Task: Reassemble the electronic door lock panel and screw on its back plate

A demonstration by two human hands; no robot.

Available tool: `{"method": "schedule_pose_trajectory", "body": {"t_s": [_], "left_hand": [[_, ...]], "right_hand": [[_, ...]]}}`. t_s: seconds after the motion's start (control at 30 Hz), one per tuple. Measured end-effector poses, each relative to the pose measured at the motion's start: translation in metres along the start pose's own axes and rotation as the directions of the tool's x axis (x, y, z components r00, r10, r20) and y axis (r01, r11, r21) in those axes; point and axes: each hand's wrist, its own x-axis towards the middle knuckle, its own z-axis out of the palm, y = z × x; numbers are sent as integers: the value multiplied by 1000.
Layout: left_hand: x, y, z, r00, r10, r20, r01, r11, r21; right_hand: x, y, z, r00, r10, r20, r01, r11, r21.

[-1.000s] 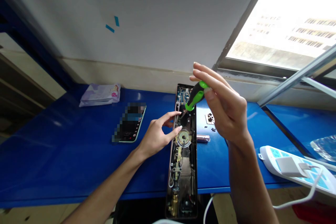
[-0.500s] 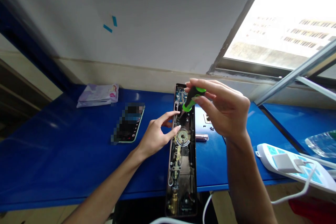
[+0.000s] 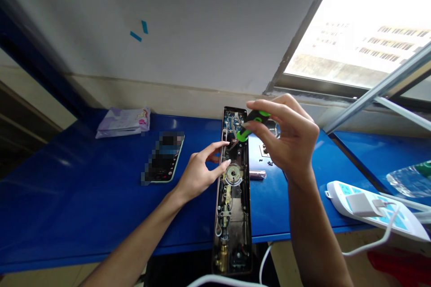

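Both hands work over a long, opened lock panel (image 3: 234, 197) that lies lengthwise in the centre of the frame, its near end hanging past the front edge of the blue desk (image 3: 84, 197). Right hand (image 3: 289, 143), right of centre, pinches the green and black handle of a screwdriver (image 3: 251, 124) between thumb and fingertips; the tool slants down and to the left, its tip meeting the upper part of the panel just above a round brass-coloured part. Left hand (image 3: 198, 172), left of centre, is loose and grips nothing, fingers stretched toward the panel with forefinger and thumb tips resting at its left rim, close beside the screwdriver's tip. To the right of the panel, below the right hand, lie a small metal cylinder (image 3: 257, 174) and a few dark screws (image 3: 266, 161). Left of the left hand a phone (image 3: 164, 158) lies flat on the desk, and a pale packet (image 3: 121, 122) sits further toward the upper left by the wall. A white power strip (image 3: 370, 208) with a plugged-in adapter lies at the lower right
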Motion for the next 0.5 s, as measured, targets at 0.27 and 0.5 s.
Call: {"method": "schedule_pose_trajectory", "body": {"t_s": [0.27, 0.5], "left_hand": [[0, -1, 1, 1000, -7, 7, 7, 1000, -18], [1, -2, 1, 1000, -10, -10, 10, 1000, -27]], "right_hand": [[-2, -5, -1, 980, 28, 196, -61, 984, 165], [-2, -9, 2, 998, 56, 18, -55, 998, -33]]}}
